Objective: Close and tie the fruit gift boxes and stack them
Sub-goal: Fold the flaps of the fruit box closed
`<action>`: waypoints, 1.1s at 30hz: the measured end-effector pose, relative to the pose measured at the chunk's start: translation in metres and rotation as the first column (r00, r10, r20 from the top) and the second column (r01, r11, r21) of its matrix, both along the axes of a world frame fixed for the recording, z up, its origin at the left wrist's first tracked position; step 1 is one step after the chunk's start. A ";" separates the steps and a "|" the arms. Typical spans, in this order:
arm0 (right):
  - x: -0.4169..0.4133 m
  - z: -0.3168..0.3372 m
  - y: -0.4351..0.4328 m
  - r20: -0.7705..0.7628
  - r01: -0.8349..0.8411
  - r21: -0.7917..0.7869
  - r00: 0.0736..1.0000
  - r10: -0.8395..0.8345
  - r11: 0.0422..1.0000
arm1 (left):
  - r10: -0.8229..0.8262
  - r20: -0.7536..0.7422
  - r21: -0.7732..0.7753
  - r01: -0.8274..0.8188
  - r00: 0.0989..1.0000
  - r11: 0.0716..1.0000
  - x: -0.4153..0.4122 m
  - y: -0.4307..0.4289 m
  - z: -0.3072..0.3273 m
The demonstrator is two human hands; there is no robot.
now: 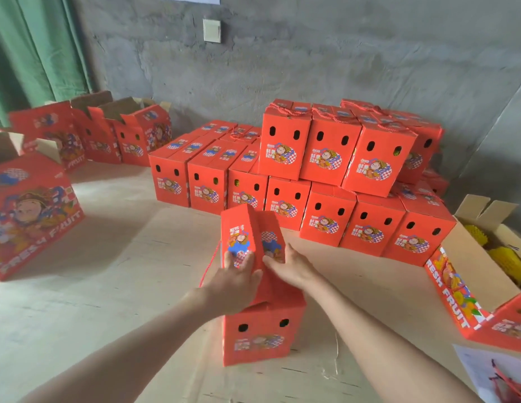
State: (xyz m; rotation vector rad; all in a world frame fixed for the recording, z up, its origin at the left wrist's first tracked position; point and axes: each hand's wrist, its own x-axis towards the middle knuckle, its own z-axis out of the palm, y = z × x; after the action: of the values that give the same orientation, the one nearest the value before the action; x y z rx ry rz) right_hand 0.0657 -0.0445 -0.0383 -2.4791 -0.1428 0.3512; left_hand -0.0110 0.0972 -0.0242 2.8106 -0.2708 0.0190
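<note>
left hand [236,278], right hand [292,268] press box flaps [247,228] | stack [326,158] near behind

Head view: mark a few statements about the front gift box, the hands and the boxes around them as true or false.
1. The left hand and the right hand are both on the raised top flaps of the front box. True.
2. Part of the stack by the wall is two boxes high. True.
3. The front box already sits on the stack. False: it stands alone on the floor, in front of the stack.
4. The open box on the right is empty. False: yellow fruit lies inside it.
</note>
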 end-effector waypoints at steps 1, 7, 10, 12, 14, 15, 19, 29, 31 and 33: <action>0.007 0.004 -0.005 -0.010 -0.035 0.017 0.999 0.035 0.999 | 0.083 -0.105 -0.148 -0.098 0.991 0.984 -0.007 -0.008 0.002; 0.029 0.011 -0.010 0.040 -0.209 -0.089 0.976 0.214 0.974 | 0.108 -0.232 -0.264 -0.169 0.967 0.949 -0.029 -0.062 -0.017; 0.034 0.021 -0.021 0.009 -0.280 -0.265 0.956 0.293 0.923 | 0.031 -0.098 -0.335 -0.062 0.995 0.940 -0.028 -0.078 -0.025; 0.033 0.023 -0.026 0.030 -0.268 -0.416 0.951 0.307 0.869 | 0.060 0.002 -0.272 -0.058 0.998 0.961 -0.013 -0.070 -0.023; 0.019 0.014 -0.025 0.118 -0.192 -0.490 0.952 0.283 0.850 | 0.113 0.166 -0.238 -0.072 0.980 0.969 0.014 -0.046 -0.018; 0.008 0.005 -0.023 0.215 -0.140 -0.503 0.936 0.280 0.853 | 0.099 0.214 -0.197 -0.057 0.972 0.979 0.029 -0.032 -0.017; -0.033 -0.024 -0.033 0.421 -0.068 -0.494 0.854 0.307 0.867 | -0.094 0.166 0.155 0.068 0.982 0.986 0.065 0.018 -0.029; -0.041 -0.026 -0.075 0.390 -0.143 -0.475 0.850 0.353 0.868 | -0.327 0.289 0.311 0.235 0.900 0.921 0.043 0.054 -0.033; -0.039 -0.024 -0.076 0.374 -0.188 -0.468 0.843 0.387 0.863 | -0.288 0.371 0.254 0.202 0.883 0.946 0.030 0.053 -0.037; -0.036 -0.023 -0.076 0.357 -0.206 -0.470 0.845 0.398 0.858 | -0.281 0.402 0.232 0.199 0.872 0.952 0.026 0.054 -0.038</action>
State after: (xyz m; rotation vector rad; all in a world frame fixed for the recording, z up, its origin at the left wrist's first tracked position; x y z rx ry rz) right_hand 0.0296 -0.1206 -0.0612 -2.9303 -0.7410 -0.0815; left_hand 0.0147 0.1507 -0.0626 2.9006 -0.7626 0.5954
